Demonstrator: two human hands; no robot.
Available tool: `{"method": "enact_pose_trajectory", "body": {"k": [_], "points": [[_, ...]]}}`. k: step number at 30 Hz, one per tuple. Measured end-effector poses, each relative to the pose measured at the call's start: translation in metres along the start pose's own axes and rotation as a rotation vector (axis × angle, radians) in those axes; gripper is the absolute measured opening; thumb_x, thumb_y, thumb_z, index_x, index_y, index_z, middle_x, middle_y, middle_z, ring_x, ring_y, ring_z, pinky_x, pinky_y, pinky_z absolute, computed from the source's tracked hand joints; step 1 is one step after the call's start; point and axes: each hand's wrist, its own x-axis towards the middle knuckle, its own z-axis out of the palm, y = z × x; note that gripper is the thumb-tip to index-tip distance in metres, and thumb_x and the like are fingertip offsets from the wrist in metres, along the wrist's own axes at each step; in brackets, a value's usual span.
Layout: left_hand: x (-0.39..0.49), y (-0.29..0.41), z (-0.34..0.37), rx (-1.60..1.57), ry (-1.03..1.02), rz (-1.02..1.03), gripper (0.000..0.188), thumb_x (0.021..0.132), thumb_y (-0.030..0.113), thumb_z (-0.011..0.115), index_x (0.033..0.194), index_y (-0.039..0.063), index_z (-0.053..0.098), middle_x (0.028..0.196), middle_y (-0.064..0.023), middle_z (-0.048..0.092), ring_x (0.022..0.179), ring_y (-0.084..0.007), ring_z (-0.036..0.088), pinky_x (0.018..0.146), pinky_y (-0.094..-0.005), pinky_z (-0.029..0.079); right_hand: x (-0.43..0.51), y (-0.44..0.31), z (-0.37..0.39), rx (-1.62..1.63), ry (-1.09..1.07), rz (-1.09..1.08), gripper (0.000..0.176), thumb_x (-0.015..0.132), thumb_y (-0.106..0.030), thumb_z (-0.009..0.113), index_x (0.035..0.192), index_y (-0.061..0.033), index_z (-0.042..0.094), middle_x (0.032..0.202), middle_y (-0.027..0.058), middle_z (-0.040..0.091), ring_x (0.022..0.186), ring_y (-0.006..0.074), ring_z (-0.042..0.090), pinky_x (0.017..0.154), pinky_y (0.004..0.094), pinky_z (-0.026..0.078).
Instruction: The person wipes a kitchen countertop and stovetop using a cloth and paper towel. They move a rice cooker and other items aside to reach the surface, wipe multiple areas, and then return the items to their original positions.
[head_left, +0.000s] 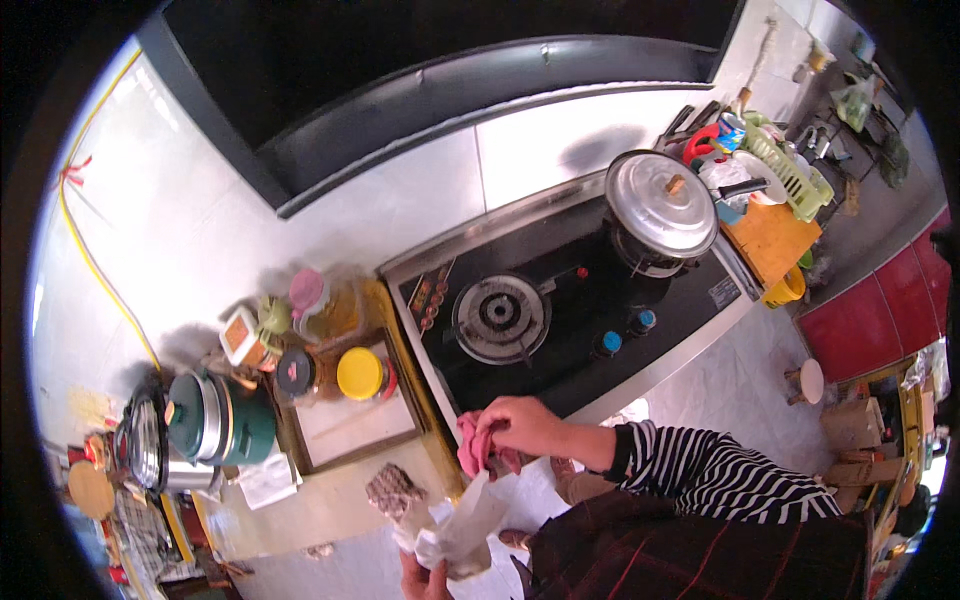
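Observation:
My right hand (525, 426), below a black-and-white striped sleeve, grips a crumpled pink cloth (475, 444) at the front left corner of the gas stove (420, 315). Lower down, at the bottom of the view, the fingers of my left hand (424, 579) pinch a whitish, thin sheet or bag (465, 525), whose exact material I cannot tell. Its upper end reaches up to just below the pink cloth. A bunched brown patterned cloth (394, 491) lies at the counter's edge, up and to the left of my left hand.
A lidded metal pot (660, 202) stands on the right burner; the left burner (501, 311) is bare. Left of the stove are a yellow-lidded jar (360, 373), a black-lidded jar (296, 373) and a green lidded pot (247, 420). A range hood (487, 67) overhangs the back. A stool (810, 381) stands at right.

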Motion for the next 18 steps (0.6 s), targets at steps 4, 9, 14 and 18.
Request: {"method": "enact_pose_trajectory", "body": {"k": [4, 9, 14, 18], "points": [[0.007, -0.003, 0.008, -0.020, -0.015, -0.007, 0.054, 0.083, 0.000, 0.052, 0.136, -0.006, 0.046, 0.129, -0.0126, 0.056, 0.121, -0.0222, 0.052, 0.106, -0.0346, 0.035, -0.006, 0.006, -0.024, 0.414, -0.054, 0.331, 0.019, 0.079, -0.007, 0.063, 0.096, -0.0012, 0.068, 0.092, 0.0074, 0.069, 0.083, 0.0139, 0.064, 0.078, 0.0291, 0.051], [0.009, -0.011, 0.004, -0.150, 0.015, -0.073, 0.048, 0.085, -0.003, 0.057, 0.133, -0.006, 0.049, 0.131, -0.0112, 0.056, 0.121, -0.0194, 0.051, 0.106, -0.0340, 0.035, -0.009, 0.023, -0.051, 0.681, 0.028, 0.543, 0.025, 0.083, -0.001, 0.055, 0.108, 0.0004, 0.060, 0.096, 0.0074, 0.065, 0.084, 0.0151, 0.063, 0.075, 0.0256, 0.051], [0.020, -0.022, 0.003, -0.343, 0.081, -0.070, 0.036, 0.091, 0.000, 0.053, 0.127, -0.005, 0.053, 0.126, -0.0124, 0.059, 0.117, -0.0208, 0.054, 0.104, -0.0357, 0.038, -0.012, 0.045, -0.058, 0.945, 0.046, 0.589, 0.018, 0.082, -0.004, 0.058, 0.100, -0.0002, 0.061, 0.099, 0.0072, 0.064, 0.088, 0.0148, 0.062, 0.078, 0.0290, 0.050], [0.024, -0.026, 0.001, -0.437, 0.143, -0.038, 0.030, 0.092, 0.000, 0.053, 0.122, -0.004, 0.056, 0.124, -0.0121, 0.060, 0.116, -0.0206, 0.055, 0.103, -0.0358, 0.039, -0.009, 0.052, -0.056, 0.416, -0.021, 0.358, 0.018, 0.080, -0.006, 0.062, 0.098, -0.0031, 0.060, 0.095, 0.0077, 0.063, 0.088, 0.0195, 0.061, 0.079, 0.0319, 0.048]]}}
